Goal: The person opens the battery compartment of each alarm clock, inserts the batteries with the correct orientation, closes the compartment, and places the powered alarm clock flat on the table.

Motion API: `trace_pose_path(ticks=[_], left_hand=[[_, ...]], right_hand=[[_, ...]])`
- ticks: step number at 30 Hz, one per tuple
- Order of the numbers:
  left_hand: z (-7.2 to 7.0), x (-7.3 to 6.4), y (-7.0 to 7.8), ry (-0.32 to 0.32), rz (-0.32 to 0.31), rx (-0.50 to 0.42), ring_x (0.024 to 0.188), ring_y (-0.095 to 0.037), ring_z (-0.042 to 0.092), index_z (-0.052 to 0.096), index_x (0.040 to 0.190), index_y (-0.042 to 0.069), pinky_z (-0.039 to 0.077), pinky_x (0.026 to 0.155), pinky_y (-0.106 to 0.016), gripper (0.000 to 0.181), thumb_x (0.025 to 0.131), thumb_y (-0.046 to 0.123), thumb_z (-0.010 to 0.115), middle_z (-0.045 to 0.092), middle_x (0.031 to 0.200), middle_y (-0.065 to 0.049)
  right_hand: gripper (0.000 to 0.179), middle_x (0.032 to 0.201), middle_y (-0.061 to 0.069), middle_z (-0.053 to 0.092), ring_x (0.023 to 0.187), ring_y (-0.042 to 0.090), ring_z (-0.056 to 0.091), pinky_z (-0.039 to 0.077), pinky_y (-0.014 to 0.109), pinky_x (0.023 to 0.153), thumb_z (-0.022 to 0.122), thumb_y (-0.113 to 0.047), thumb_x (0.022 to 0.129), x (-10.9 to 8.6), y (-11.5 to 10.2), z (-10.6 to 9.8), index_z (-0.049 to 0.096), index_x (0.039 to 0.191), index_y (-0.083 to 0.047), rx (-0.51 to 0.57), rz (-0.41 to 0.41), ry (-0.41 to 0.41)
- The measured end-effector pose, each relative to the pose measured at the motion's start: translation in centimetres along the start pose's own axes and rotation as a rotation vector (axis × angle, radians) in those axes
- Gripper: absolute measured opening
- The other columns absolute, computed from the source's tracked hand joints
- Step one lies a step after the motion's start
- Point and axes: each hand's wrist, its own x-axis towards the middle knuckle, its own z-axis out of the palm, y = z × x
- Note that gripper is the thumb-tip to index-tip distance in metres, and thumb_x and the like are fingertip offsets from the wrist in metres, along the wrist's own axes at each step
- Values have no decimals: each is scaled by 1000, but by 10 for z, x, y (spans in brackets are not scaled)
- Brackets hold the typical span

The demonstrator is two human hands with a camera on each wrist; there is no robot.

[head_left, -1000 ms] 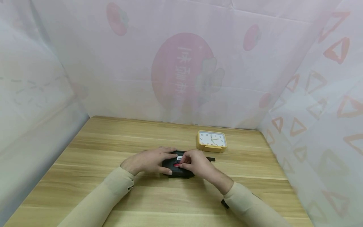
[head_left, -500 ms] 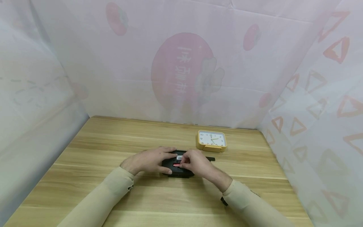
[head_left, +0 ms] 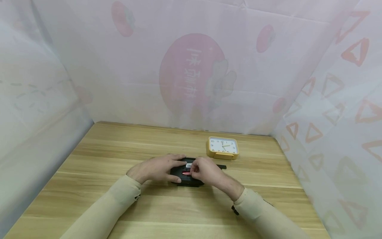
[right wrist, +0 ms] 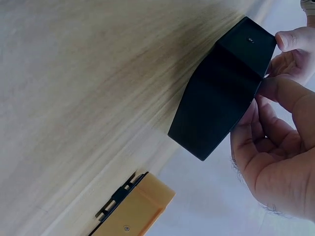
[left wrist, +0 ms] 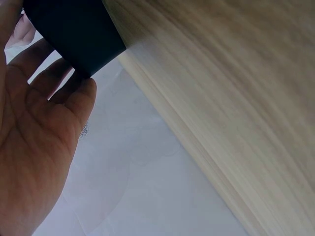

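A black boxy device [head_left: 176,171], probably a clock lying face down, rests on the wooden table. Its upturned back has a white barcode label [head_left: 189,165] and a slot holding a red battery [head_left: 186,173]. My left hand [head_left: 156,169] grips the device's left end, thumb along the near side and fingers across the back. At the slot, my right hand [head_left: 206,170] pinches the battery's right end between thumb and curled fingers, which hide part of it. Both wrist views show the dark case, seen from its sides, with fingers at its edge; the battery is out of sight there.
Just behind and to the right stands a yellow clock [head_left: 223,147] with a white dial. A short black strip [head_left: 221,167] shows beyond my right hand. White printed cloth [head_left: 134,106] walls off the table's back and sides.
My right fingertips shift slightly at the slot, and a little more of the red battery shows. My left hand and the device stay where they were.
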Motion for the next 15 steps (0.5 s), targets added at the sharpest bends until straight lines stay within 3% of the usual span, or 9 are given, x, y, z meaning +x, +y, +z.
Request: trace_pose_path(ticks=[15], left_hand=[[0, 1, 1, -11, -17, 14, 177, -36, 43, 57, 175, 16, 44, 142, -56, 79, 111, 54, 81, 38, 193, -11]], right_hand=[[20, 92, 0, 72, 79, 9, 61, 55, 27, 70, 87, -6, 102, 1, -1, -3, 81, 85, -13, -108, 7, 14]])
